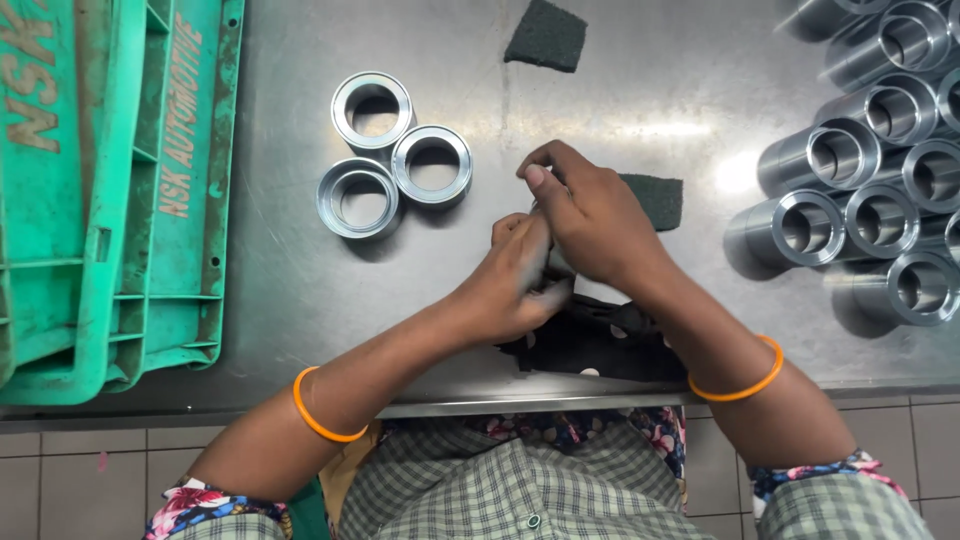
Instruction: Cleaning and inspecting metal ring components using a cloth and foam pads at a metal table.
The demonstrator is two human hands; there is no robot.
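Observation:
My left hand and my right hand meet at the middle of a steel table, fingers curled together around something small that the hands hide. A dark abrasive pad lies just under and behind my right hand. A black spotted cloth lies beneath both wrists at the table's front edge. Three short steel rings sit in a cluster to the left of my hands, apart from them. Both wrists carry orange bangles.
Several tall steel sleeves stand packed at the right edge. Green plastic crates fill the left side. A second dark pad lies at the back. Tiled floor shows below the table edge.

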